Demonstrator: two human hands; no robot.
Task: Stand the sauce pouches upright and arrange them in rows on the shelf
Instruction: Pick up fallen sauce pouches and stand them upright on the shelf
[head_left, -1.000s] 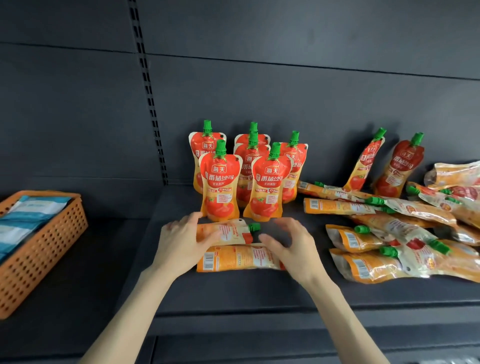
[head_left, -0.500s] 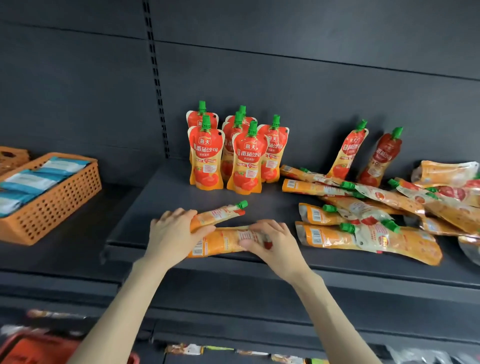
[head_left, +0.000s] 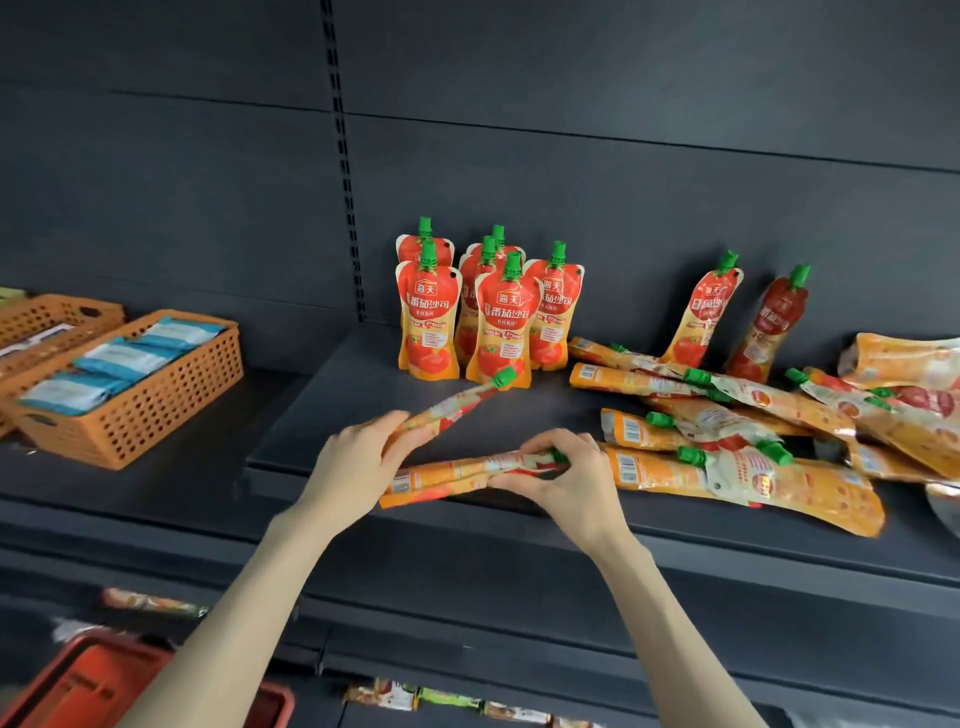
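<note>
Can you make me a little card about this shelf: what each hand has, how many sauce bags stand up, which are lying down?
Left grip: left hand holds a tilted pouch, cap end raised
Right grip: right hand pinches the cap end of a second pouch lying along the shelf front
Standing: six upright pouches grouped at the back
Leaning: two pouches against the back wall
Lying down: a pile on the right
Next door: orange basket holding blue packets

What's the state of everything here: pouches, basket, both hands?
Standing red-and-orange sauce pouches with green caps: upright, grouped.
Two leaning pouches: tilted against back wall.
Pouch pile: lying flat.
Left hand: grips raised pouch.
Right hand: pinches horizontal pouch near its cap.
Orange perforated plastic basket: holds blue packets.
</note>
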